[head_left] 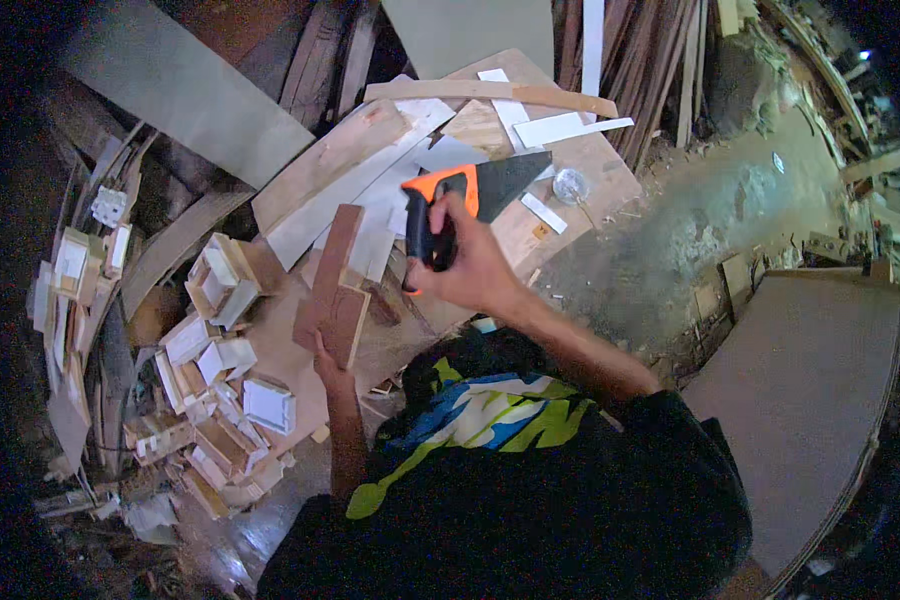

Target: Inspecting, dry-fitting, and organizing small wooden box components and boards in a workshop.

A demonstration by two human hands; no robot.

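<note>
A handsaw (512, 182) with an orange and black handle is gripped in my right hand (472, 262). Its dark blade points away to the right, above the work surface and apart from any wood I can make out. My left hand (334, 368) is closed on the lower end of a reddish-brown, L-shaped wooden board (322, 292), fingers mostly hidden behind it. The board is to the left of the saw, narrow at its far end and wider near my hand.
Pale planks (335, 165), white strips (560, 130) and a small clear round container (571, 186) lie on the plywood worktop (615, 185). Small wooden boxes (228, 280) are piled at left. Large sheets (790, 400) stand at right; long boards (650, 80) lean at the back.
</note>
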